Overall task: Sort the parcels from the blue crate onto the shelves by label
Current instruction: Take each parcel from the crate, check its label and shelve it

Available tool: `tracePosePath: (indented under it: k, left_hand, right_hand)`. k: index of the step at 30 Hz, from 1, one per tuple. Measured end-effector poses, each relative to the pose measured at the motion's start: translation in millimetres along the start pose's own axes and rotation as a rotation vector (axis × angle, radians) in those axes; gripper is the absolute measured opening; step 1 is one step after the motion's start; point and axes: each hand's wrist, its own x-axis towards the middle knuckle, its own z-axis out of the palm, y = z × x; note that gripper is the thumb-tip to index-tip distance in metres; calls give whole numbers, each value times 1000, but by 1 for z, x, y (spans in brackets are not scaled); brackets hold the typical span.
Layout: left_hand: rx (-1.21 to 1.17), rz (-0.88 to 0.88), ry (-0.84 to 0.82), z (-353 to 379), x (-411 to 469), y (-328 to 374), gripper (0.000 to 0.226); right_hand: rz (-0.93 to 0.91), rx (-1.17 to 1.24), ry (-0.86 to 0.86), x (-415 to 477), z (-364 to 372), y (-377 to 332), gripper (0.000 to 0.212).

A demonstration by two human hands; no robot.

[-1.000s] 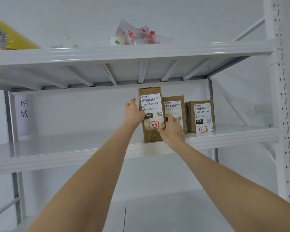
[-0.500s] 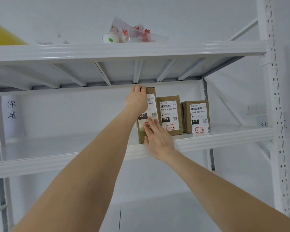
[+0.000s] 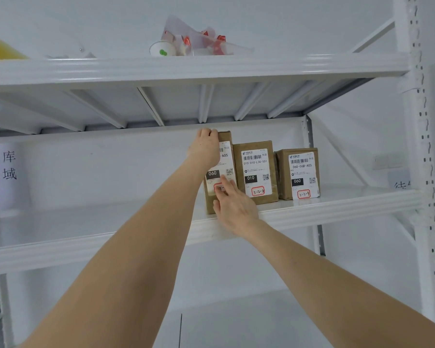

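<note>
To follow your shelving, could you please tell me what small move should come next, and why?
Probably push the tall parcel back: it stands at the front edge of the shelf, ahead of the 010 parcel, left hand gripping its top, right hand pressing its label.

The white middle shelf (image 3: 337, 209) bears three upright brown cartons in a row: left parcel (image 3: 226, 137), 010 parcel (image 3: 255, 172) and right parcel (image 3: 300, 172). The upper shelf (image 3: 236, 69) carries a paper cup (image 3: 162, 49) and a clear bag (image 3: 204, 41).

We see three brown parcels (image 3: 255, 172) with white labels (image 3: 256, 169) — black barcodes, red-ringed marks — on a white shelf (image 3: 337, 209); a yellow object (image 3: 0, 50) sits above.
</note>
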Motion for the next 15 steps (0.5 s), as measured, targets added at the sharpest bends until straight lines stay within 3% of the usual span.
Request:
tracePosePath:
  k: [15]
  left_hand:
    - [7, 28, -14, 10, 11, -7, 62]
  right_hand:
    - [12, 33, -34, 12, 3, 3, 48]
